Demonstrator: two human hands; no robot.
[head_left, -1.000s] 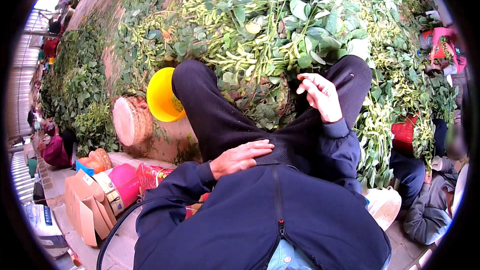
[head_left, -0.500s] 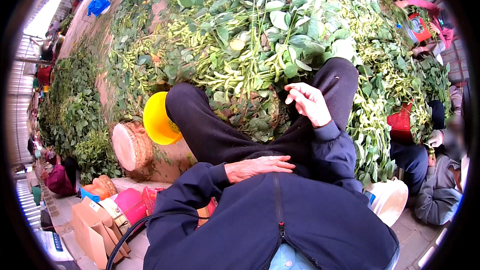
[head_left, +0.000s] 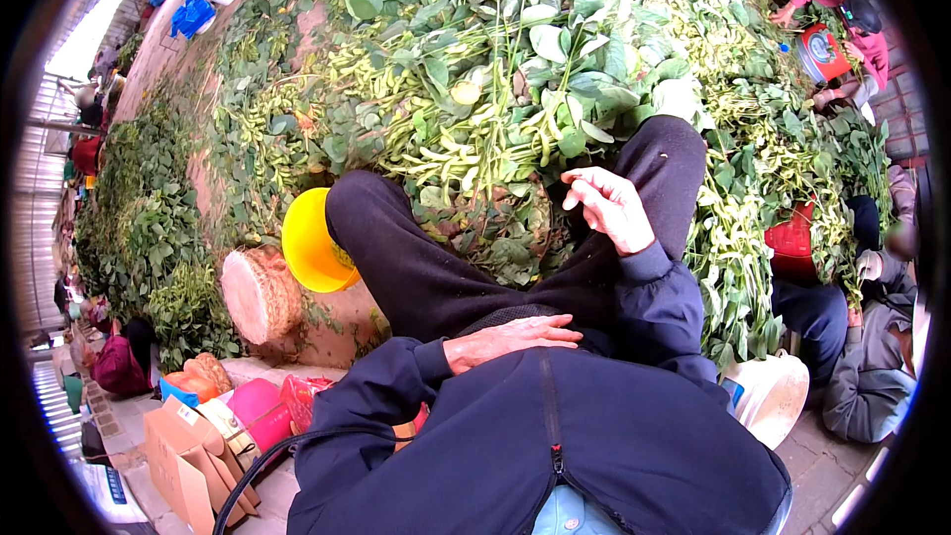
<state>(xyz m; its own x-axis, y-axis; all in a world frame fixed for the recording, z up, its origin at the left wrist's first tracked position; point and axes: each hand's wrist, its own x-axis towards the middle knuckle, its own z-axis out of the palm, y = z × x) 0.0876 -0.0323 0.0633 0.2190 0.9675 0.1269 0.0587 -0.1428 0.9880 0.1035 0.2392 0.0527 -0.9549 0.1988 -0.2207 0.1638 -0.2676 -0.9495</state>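
Yellow and wide-mouthed, the bucket (head_left: 311,243) stood just beside the person's left knee (head_left: 365,203), which hid part of it. To the bucket's right, the right hand (head_left: 611,210) hung above the right thigh (head_left: 649,173), released, its fingers loosely bent. Lower right of the bucket, the left hand (head_left: 510,340) lay across the lap (head_left: 485,302), fingers straight, likewise unclenched. Leafy bean plants (head_left: 604,89) with green pods (head_left: 436,160) spread beyond the bucket and well to its right, while a pale-topped round stool (head_left: 260,294) stood close on its left.
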